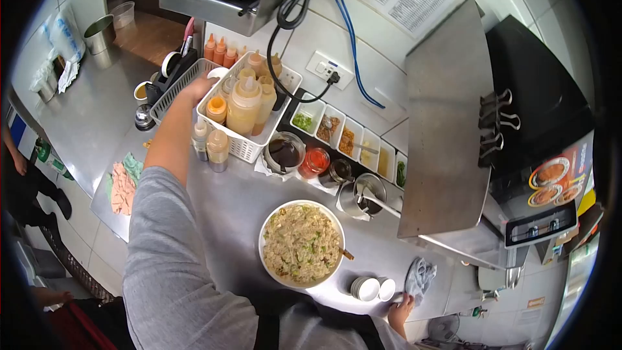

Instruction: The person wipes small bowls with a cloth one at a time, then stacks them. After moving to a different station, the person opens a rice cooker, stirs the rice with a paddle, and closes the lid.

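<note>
My left hand (199, 89) reaches to the back of the counter, beside a white plastic basket (245, 148) of sauce bottles. A white round item (218, 73) shows right at its fingertips, which are mostly hidden; I cannot tell whether they grip it. Low on the right, my right hand (401, 311) rests at the counter's front edge, fingers extended, close to a crumpled grey cloth (421, 277). Just left of it stand small stacked white cups (366, 289). A large white bowl (302, 243) filled with fried rice sits in front of me, a brown stick-like piece at its right rim.
White trays of toppings (329, 123) line the wall, with a jar of red sauce (314, 163) and a metal pot (363, 196) holding a ladle before them. Pink cloth (122, 188) lies on the left counter. A steel panel (447, 123) rises at right. Another person stands far left.
</note>
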Tool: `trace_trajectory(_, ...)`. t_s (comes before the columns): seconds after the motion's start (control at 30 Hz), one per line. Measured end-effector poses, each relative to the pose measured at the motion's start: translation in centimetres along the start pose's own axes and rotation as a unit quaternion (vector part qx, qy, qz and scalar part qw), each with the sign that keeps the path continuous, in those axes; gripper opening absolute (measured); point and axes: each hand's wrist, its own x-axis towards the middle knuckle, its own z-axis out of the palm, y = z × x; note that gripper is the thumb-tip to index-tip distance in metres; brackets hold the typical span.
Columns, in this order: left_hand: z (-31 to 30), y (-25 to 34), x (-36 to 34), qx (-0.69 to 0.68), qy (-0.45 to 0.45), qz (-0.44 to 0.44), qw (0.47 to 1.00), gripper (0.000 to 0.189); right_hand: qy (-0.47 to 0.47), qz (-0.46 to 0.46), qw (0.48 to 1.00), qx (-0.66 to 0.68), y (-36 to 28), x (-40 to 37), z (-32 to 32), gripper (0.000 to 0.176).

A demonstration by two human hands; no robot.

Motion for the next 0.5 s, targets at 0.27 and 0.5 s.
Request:
trace_trajectory(0.27, -1.5, 4.1, -9.3, -0.143, 0.324, 0.296, 0.887, 0.030, 0.067, -0.019, 0.994, -0.090, 3.1, 2.3, -1.5, 0.069)
trace_trajectory(0.5, 18.9, 11.0, -37.8, -0.265, 0.295, 0.491, 0.776, 0.012, 0.082, -0.002, 0.995, -0.061, 5.9, 5.3, -1.1, 0.074)
